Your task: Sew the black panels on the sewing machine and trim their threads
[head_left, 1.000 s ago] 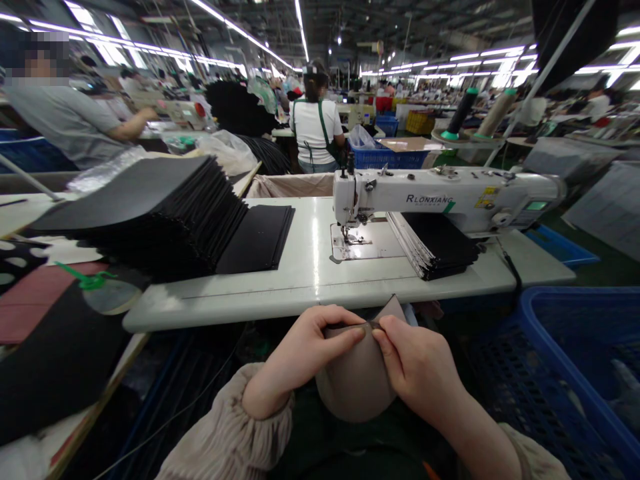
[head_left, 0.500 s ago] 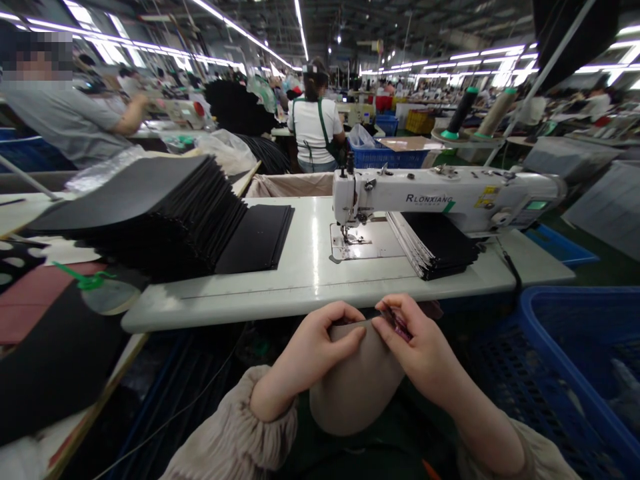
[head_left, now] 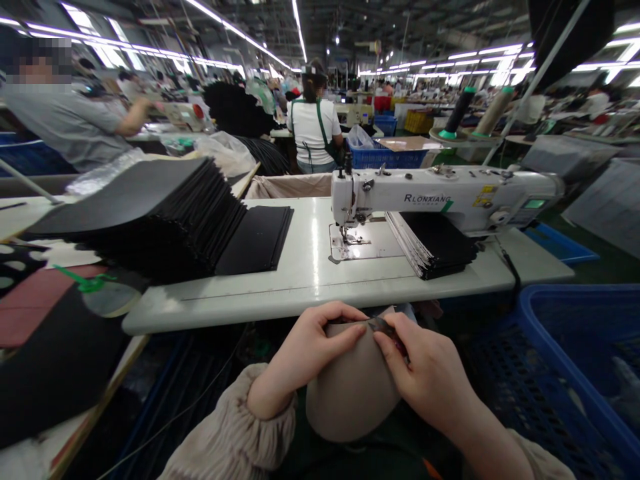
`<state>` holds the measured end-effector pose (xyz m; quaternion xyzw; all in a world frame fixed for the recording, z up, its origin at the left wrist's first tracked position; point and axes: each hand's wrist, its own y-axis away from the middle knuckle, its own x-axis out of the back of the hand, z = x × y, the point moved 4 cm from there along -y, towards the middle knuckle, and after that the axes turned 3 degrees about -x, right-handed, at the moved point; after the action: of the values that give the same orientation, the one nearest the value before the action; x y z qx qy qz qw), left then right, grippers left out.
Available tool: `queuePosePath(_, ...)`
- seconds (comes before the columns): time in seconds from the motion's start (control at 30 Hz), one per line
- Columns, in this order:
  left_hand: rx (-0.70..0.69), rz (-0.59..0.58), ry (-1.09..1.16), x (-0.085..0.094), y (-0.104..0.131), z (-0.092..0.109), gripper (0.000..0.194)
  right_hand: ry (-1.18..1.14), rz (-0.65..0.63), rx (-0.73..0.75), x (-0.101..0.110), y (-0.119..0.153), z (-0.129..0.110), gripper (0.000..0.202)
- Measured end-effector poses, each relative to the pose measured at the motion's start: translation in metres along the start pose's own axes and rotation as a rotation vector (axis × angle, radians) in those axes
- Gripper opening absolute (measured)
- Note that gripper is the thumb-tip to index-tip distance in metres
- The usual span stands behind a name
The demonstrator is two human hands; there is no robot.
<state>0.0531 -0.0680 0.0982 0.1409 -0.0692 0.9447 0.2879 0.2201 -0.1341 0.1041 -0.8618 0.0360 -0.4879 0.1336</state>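
Observation:
My left hand (head_left: 325, 340) grips the upper edge of a curved grey-beige material piece (head_left: 350, 393), thumb on the near face and fingers behind. Close to it, my right hand (head_left: 425, 360) is closed round small thread snips (head_left: 379, 325), mostly hidden in the palm. Their dark blades lie at the piece's top edge, near my left fingertips. The piece hangs below the front edge of the sewing table (head_left: 280, 300). Beyond my hands stands a white sewing machine (head_left: 430, 193), its needle area over a metal plate.
Tall stacked black panels (head_left: 165, 213) and a lower black stack (head_left: 257, 240) lie left on the table. Another stack (head_left: 435, 247) sits under the machine arm. A blue basket (head_left: 550, 320) stands right; a green-topped bottle (head_left: 107, 293) is at left. Co-workers sit beyond.
My right hand has turned and moved slightly down, bringing the snips' blades to the top edge of the piece. My left hand keeps its hold, almost still.

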Motion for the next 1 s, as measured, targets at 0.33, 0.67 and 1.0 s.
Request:
queuePosePath(0.33, 0.028, 0.006, 0.075, 0.000, 0.000, -0.004, 0.018, -0.011, 0.038, 0.000, -0.002, 0.004, 0.000, 0.015)
queuePosePath(0.67, 0.086, -0.041, 0.109, -0.005, 0.002, -0.005, 0.020, -0.048, 0.112, 0.023, -0.013, 0.007, 0.000, 0.016)
queuePosePath(1.0, -0.008, -0.017, -0.022, -0.001, 0.001, -0.001, 0.015, 0.002, 0.028, 0.064, -0.012, 0.001, 0.000, 0.023)
